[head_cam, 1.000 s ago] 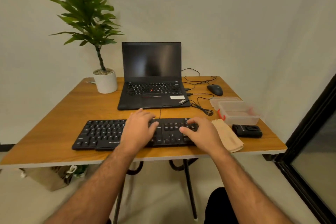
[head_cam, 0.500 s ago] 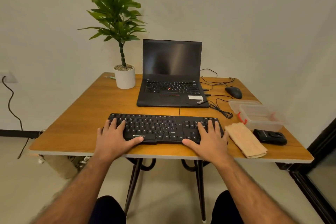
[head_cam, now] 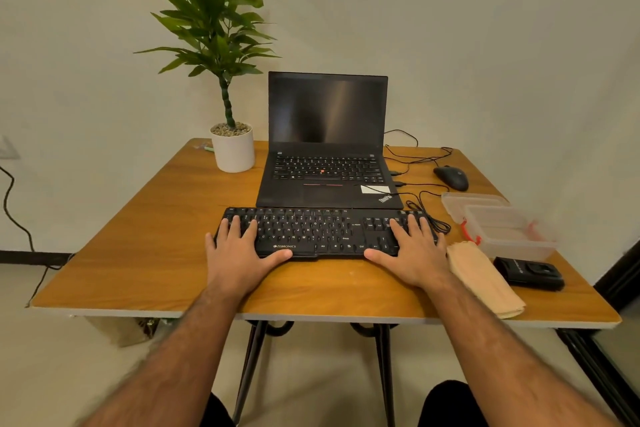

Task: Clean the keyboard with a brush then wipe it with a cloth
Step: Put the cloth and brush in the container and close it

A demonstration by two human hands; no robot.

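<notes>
Both hands' grip (head_cam: 242, 253) rests on keyboard (head_cam: 322, 230).

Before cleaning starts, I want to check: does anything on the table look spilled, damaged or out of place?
Nothing stands out. The keyboard lies straight before the laptop, the folded cloth flat beside it.

Black keyboard (head_cam: 322, 230), tan cloth (head_cam: 485, 279), perhaps ribbed.

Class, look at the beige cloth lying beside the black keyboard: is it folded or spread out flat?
Folded. The beige cloth lies as a narrow oblong, with stacked layer edges showing at its near end, right of the black keyboard.
</notes>
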